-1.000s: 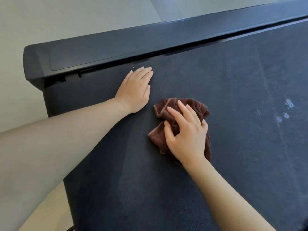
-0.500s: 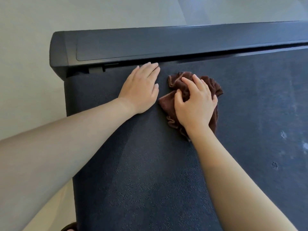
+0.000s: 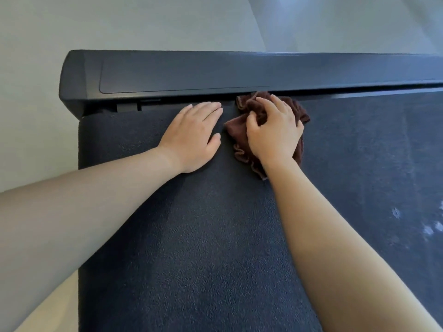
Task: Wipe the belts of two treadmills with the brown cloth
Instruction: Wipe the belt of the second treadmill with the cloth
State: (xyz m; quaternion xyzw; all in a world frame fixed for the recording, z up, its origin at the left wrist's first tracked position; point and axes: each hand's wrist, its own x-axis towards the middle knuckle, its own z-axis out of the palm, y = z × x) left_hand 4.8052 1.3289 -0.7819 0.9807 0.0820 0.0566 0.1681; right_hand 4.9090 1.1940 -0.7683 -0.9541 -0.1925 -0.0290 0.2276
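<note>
The dark textured treadmill belt [image 3: 191, 248] fills most of the view. A crumpled brown cloth [image 3: 242, 130] lies on it at the far end, touching the black end cover [image 3: 215, 73]. My right hand [image 3: 273, 133] lies on top of the cloth with curled fingers gripping its folds. Just to the left, my left hand [image 3: 191, 137] rests flat on the belt, fingers straight and pointing at the end cover.
Pale floor [image 3: 36, 116] lies to the left of the treadmill and beyond its end cover. A few whitish marks [image 3: 429, 228] show on the belt at the right edge.
My right hand has pushed the cloth forward along the belt until it reaches the end cover. The left hand has stayed flat in place while the view shifted.
</note>
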